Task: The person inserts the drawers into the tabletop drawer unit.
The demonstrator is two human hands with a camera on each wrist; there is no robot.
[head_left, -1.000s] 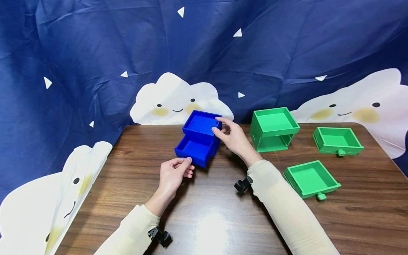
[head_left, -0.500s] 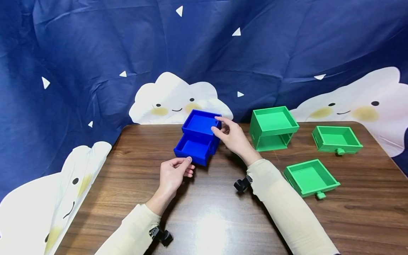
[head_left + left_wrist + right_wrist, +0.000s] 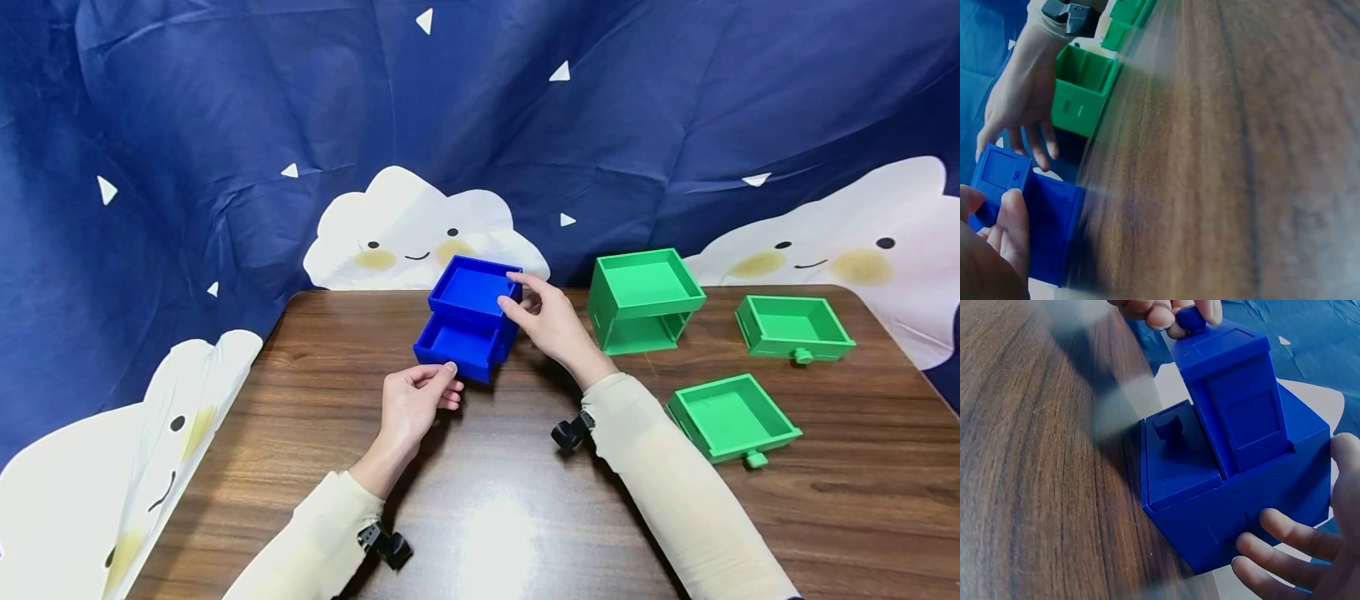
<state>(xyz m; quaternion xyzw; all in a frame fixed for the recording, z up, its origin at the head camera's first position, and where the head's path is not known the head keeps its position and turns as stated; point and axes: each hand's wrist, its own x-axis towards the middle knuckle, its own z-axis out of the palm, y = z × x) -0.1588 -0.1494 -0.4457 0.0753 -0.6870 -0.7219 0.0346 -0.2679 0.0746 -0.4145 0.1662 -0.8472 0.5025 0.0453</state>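
Observation:
A blue cabinet (image 3: 1241, 512) with a tray-like top (image 3: 474, 286) stands near the table's back edge. Its upper drawer (image 3: 456, 340) is pulled partway out, tilted in the right wrist view; a lower drawer (image 3: 1182, 462) sits in its slot. With thumb and fingers my left hand (image 3: 408, 404) pinches the upper drawer's round knob (image 3: 1191, 319). My right hand (image 3: 551, 321) holds the cabinet at its right side, thumb and index finger at the top rim, the other fingers along the side wall (image 3: 1285, 494).
To the right stands a green cabinet (image 3: 648, 287) with an open front. Two green drawers with knobs lie on the wooden table, one at the back right (image 3: 797, 325) and one nearer (image 3: 733, 417). A patterned blue curtain (image 3: 480, 100) hangs behind.
My left hand has moved slightly forward and right, and the blue upper drawer has gone a little further into the cabinet. The right hand keeps its place on the cabinet.

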